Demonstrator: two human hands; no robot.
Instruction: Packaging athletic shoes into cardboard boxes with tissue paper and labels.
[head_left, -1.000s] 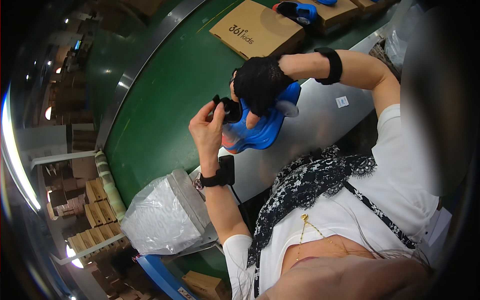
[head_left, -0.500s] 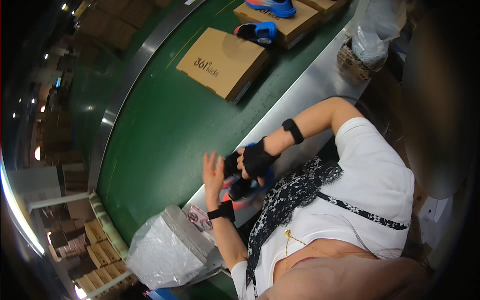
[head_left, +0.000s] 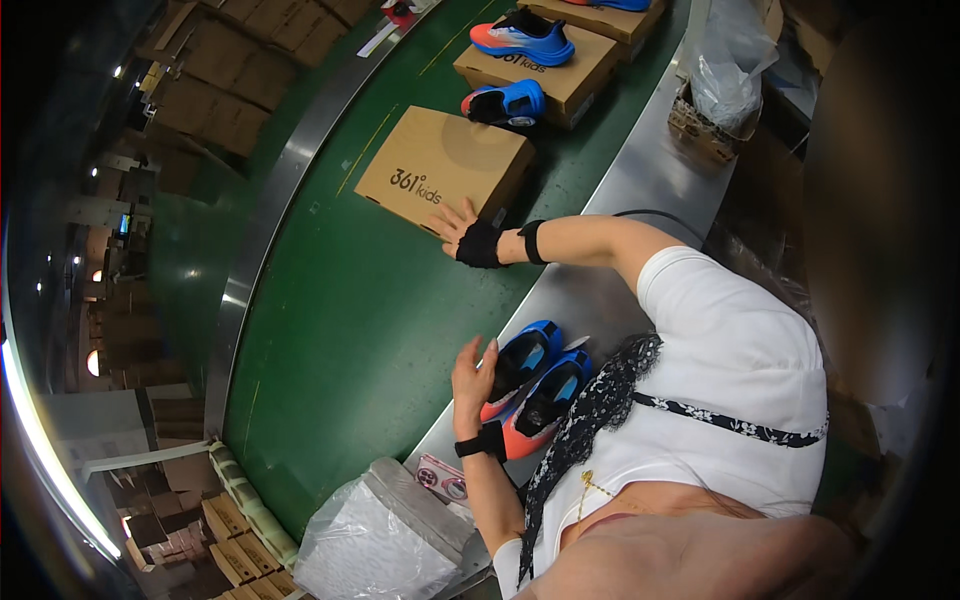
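Note:
A pair of blue and coral sneakers with black linings stands side by side on the metal ledge in front of me: the left sneaker (head_left: 535, 345) and the right sneaker (head_left: 550, 400). Close against the left sneaker, my left hand (head_left: 473, 385) is open, fingers stretched out, a black band round its wrist. Farther off, my right hand (head_left: 468, 236), in a black fingerless wrist support, spreads its fingers on the near edge of a closed brown shoe box (head_left: 440, 165). That box lies on the green conveyor belt (head_left: 340, 330). Neither hand grips anything.
Beyond the box, a blue and coral sneaker (head_left: 505, 103) rests beside another box (head_left: 590, 75), with a sneaker (head_left: 525, 38) on top. A carton with clear plastic (head_left: 725, 90) stands at far right. Near left are a plastic-wrapped bundle (head_left: 385, 530) and a pink-white item (head_left: 442, 477).
My right hand has left the sneakers and reached forward to the shoe box. The sneakers now show uncovered on the ledge; my left hand stays beside them.

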